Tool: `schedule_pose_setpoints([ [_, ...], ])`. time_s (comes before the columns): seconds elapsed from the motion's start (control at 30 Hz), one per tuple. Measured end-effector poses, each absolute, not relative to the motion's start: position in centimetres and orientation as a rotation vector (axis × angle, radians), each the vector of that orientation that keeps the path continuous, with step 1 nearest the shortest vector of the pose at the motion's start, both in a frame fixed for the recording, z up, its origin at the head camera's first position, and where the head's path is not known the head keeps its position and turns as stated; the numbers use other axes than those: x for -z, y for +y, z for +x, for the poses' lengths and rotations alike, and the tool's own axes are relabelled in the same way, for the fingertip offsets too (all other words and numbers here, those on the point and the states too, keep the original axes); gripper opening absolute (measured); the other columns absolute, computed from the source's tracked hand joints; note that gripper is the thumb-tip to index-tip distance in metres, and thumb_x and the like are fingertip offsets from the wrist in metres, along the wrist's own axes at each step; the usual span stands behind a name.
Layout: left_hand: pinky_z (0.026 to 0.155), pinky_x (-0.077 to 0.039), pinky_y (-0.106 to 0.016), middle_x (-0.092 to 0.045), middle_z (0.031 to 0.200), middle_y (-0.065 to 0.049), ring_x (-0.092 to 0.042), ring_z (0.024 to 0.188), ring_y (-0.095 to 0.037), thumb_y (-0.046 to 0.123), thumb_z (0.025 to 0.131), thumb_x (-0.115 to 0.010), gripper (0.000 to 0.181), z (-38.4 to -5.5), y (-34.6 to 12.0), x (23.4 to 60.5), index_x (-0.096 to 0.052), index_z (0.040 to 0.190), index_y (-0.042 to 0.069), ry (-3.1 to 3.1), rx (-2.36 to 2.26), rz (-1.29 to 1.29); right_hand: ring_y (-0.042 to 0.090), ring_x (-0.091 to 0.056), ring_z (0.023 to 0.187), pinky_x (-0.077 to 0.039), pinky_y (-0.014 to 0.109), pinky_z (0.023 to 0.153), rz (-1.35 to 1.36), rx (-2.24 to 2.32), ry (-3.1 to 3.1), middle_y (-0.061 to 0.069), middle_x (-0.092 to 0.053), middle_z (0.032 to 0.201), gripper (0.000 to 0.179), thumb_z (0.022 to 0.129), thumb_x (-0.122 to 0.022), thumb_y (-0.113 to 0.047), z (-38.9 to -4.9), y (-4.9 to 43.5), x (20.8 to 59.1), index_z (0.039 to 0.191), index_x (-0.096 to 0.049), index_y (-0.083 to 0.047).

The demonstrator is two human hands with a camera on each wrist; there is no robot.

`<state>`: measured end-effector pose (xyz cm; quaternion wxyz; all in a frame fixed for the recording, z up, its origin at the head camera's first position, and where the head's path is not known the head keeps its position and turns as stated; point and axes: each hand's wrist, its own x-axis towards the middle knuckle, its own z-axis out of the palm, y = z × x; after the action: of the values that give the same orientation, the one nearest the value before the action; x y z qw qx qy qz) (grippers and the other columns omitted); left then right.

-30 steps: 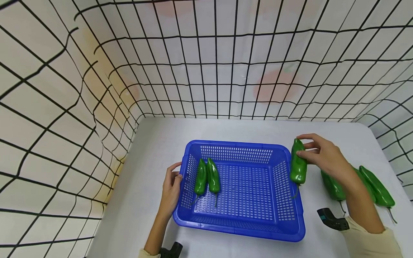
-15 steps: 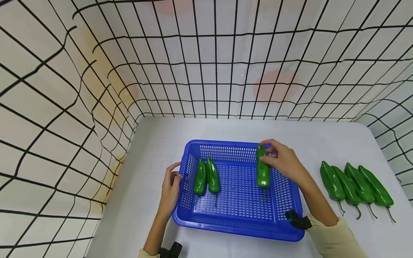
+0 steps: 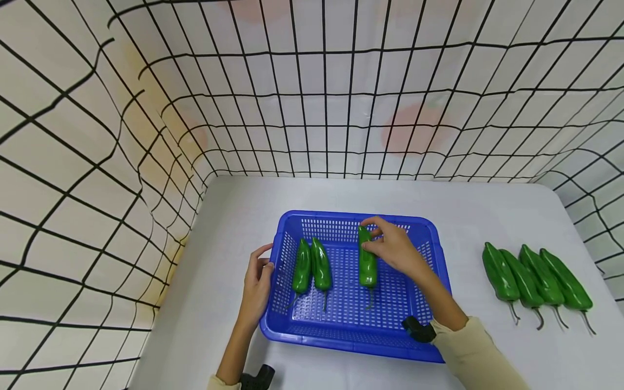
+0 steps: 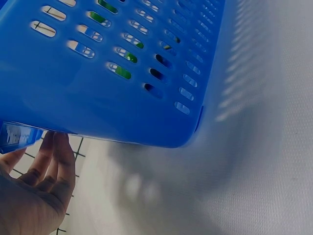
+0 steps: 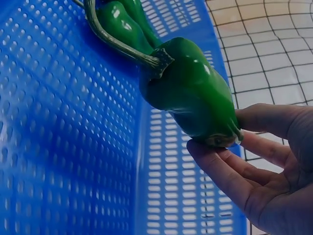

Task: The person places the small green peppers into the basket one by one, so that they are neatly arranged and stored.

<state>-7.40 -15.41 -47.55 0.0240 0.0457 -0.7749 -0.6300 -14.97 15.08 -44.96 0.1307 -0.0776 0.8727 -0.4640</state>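
- Right hand (image 3: 394,248) reaches forward and inward over the basket (image 3: 341,342), wrist raised, pinching one pepper (image 3: 368,268) between thumb and fingers near its pointed end.
- Beige sleeves (image 3: 478,355) end at both wrists, each beside a small black camera (image 3: 419,329).
- Left hand (image 3: 257,279) lies at the basket's left side, thumb and fingers apart, fingertips touching near the rim; whether any hook under it I cannot tell.
- Basket: glossy blue, plastic-looking, rectangular with rounded corners, a smooth lip, slotted walls and a perforated floor.
- Held pepper: inside the basket's outline, right of the pair, shiny green and lobed, stem pointing toward the person; contact with the floor cannot be made out.
- Two more peppers (image 3: 321,266) lie side by side in the basket's left part, tips pointing away, thin stems toward the person.
- Four peppers (image 3: 542,277) lie in a slanting row on the table (image 3: 229,216), right of the basket.
- Table: white, finely woven in texture.
- Black wire grid (image 3: 324,96) rises behind, bent and wavy at left, before a pale sheet (image 3: 414,130) with faint orange patches.
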Motion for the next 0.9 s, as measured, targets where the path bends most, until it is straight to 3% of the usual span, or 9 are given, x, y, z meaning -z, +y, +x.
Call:
schedule_pose_setpoints([
  [0.73,0.070,-0.053,-0.034,-0.061,0.107,-0.023,-0.061,0.090,-0.035,0.002,0.102,-0.040,0.043,-7.5,-15.3,47.5,-0.045,0.144,0.008,-2.391,1.971,0.148,0.025,-0.068,0.074,-0.057,0.032,0.058,-0.242,1.340,2.501,0.026,-0.066,0.107,0.047,0.085,-0.066,0.005,-15.9,9.9,48.1,0.131,-0.055,0.000],
  [0.9,0.070,-0.053,-0.034,-0.061,0.107,-0.023,-0.061,0.089,-0.035,0.002,0.102,-0.040,0.043,-7.4,-15.3,47.5,-0.045,0.144,0.008,-2.400,1.962,0.153,0.025,-0.068,0.076,-0.056,0.028,0.057,-0.290,1.313,2.512,0.026,-0.067,0.108,0.048,0.085,-0.066,0.005,-16.1,9.3,48.8,0.132,-0.055,-0.001],
])
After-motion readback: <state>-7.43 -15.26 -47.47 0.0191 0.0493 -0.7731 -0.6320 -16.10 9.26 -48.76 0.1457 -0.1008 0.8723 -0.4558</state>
